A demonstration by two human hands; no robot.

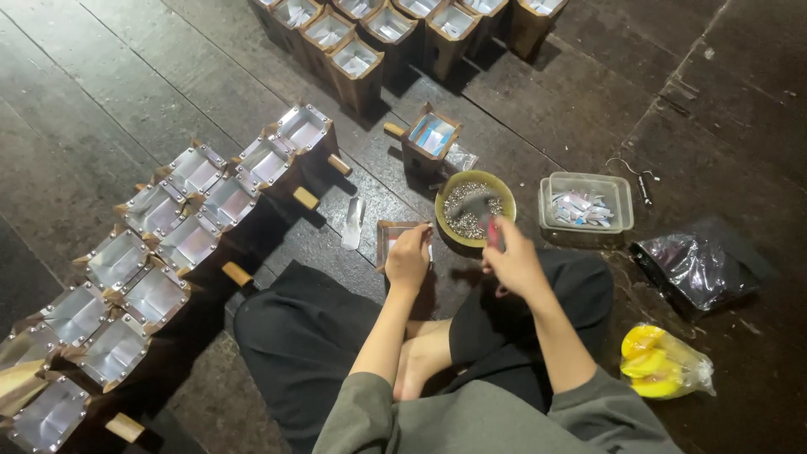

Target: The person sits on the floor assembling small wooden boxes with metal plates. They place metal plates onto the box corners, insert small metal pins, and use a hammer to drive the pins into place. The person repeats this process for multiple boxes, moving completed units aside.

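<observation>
Dark plank floor [126, 76], one seated worker, wooden box frames in two lots.

Item in hand: small wooden frame [393, 237] on the floor before the crossed legs, left hand [408, 257] resting on its edge, fingers curled down at it; whether they pinched anything could not be told. Right hand [514, 262] closed on a red-handled tool [495, 235], just beside the yellow-green bowl [448, 229]. Bowl held a heap of small silver studs. Clear plastic tub [626, 202] to its right held folded white and blue slips. Open wooden box [431, 134] behind the bowl showed blue and white lining. Finished lot, as judged: foil-lined boxes [155, 244] ranged in a double row at left. Further boxes [395, 29] stood at top, slips inside, apparently unlined. Also present: loose foil strip [353, 223], black bag [693, 269], clear bag of yellow pieces [660, 361].
</observation>
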